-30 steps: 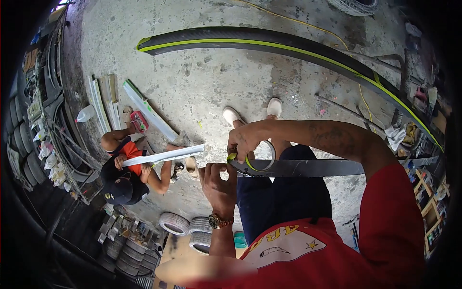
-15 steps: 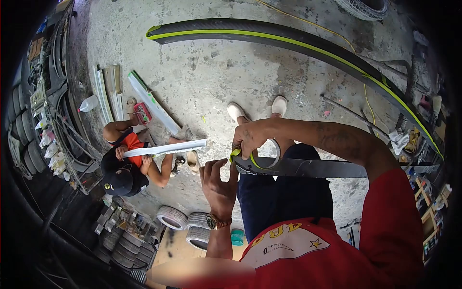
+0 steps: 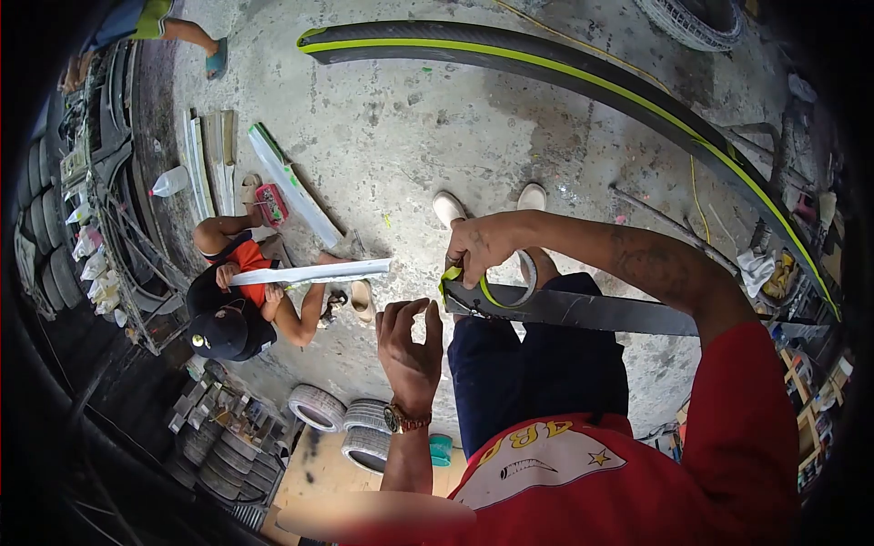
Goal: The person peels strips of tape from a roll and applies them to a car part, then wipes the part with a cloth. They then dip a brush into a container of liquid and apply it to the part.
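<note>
My right hand (image 3: pixel 480 247) is closed on a roll of yellow-green tape (image 3: pixel 531 278), at the near end of a long black strip (image 3: pixel 592 314). A bit of bright tape shows at the strip's tip, beneath my fingers. The strip runs off to the right below my forearm. Just left of that tip, my left hand (image 3: pixel 408 350) is raised with curved fingers apart, touching neither strip nor tape. It appears to hold nothing. On the floor ahead lies a long curved black trim piece (image 3: pixel 510 50) with a yellow-green line along it.
At left, a person in a black cap (image 3: pixel 220 333) sits holding a whitish strip (image 3: pixel 319 272). More strips (image 3: pixel 293 187) lie on the floor by a plastic jug (image 3: pixel 169 181). Another person's leg (image 3: pixel 196 38) shows at top left. Tyres (image 3: pixel 319 407) stand behind; a metal rod (image 3: pixel 674 227) lies right.
My left hand has drawn back left and down from the strip's tip. My right hand stays at the tape. Another person's leg has come into view at top left.
</note>
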`<state>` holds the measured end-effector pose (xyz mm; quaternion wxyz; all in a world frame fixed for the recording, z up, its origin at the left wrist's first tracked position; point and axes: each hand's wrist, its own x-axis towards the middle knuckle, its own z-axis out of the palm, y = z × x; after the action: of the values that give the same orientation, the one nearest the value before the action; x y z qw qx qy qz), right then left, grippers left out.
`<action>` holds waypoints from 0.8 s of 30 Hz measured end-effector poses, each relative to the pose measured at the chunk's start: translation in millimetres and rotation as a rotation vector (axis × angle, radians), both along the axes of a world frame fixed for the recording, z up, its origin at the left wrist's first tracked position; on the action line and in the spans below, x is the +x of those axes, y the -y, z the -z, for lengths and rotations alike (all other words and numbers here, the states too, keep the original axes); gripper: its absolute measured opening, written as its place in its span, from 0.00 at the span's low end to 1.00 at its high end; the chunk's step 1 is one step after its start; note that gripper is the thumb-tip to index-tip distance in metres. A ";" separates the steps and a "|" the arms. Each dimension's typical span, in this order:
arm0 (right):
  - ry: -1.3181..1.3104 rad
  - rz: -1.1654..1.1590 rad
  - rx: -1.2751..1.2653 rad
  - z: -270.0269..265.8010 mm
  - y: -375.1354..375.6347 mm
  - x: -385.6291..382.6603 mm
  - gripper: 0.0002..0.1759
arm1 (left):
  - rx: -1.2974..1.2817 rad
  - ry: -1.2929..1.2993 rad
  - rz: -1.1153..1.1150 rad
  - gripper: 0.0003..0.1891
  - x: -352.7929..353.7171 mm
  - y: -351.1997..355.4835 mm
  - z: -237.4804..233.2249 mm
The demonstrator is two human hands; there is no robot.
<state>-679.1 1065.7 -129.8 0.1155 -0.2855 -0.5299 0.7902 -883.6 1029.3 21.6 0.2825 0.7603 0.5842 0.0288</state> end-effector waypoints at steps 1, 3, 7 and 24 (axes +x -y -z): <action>-0.004 -0.003 -0.002 -0.7 -0.2 -0.2 0.19 | 0.001 0.001 -0.002 0.04 -3.2 1.4 -0.2; 0.003 -0.002 -0.004 0.4 -0.9 2.1 0.19 | -0.053 0.033 -0.040 0.04 -6.1 3.2 2.0; 0.037 -0.055 -0.074 6.7 -3.6 1.6 0.19 | -0.082 0.051 -0.063 0.04 -4.8 4.5 1.6; 0.036 -0.106 -0.115 5.4 -8.6 0.5 0.17 | -0.299 0.254 -0.088 0.27 -23.1 15.4 20.8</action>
<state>-678.6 1074.4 -135.2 0.0477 -0.2774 -0.5001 0.8189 -906.8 1013.9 0.7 0.4620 0.6740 0.5743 0.0497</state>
